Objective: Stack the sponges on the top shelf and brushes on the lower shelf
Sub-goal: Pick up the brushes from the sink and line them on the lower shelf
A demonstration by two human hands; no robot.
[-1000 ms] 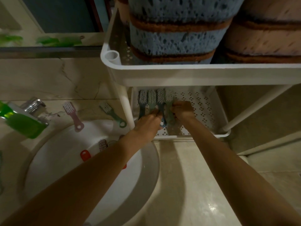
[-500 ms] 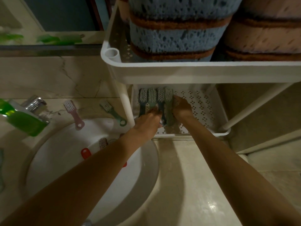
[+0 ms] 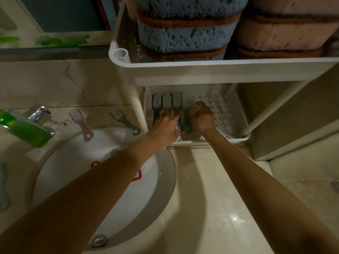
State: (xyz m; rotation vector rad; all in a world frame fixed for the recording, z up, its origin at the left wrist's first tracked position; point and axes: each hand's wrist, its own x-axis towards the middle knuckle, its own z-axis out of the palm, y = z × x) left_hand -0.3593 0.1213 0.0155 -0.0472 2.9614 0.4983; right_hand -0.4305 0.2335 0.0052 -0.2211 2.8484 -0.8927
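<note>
Pressing brushes [image 3: 166, 102] on white lower shelf [image 3: 221, 111] — left hand [image 3: 165, 126] fingers flat, right hand [image 3: 201, 118] fingers gripping one, marble counter [image 3: 211, 198], sink [image 3: 64, 171]

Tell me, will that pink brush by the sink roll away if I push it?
Probably not: the pink brush lies flat with a flat handle, so it should slide, not roll. It looks like thin plastic, likely light and stiff. Its end sits at the sink rim, so it might slip in.
</note>
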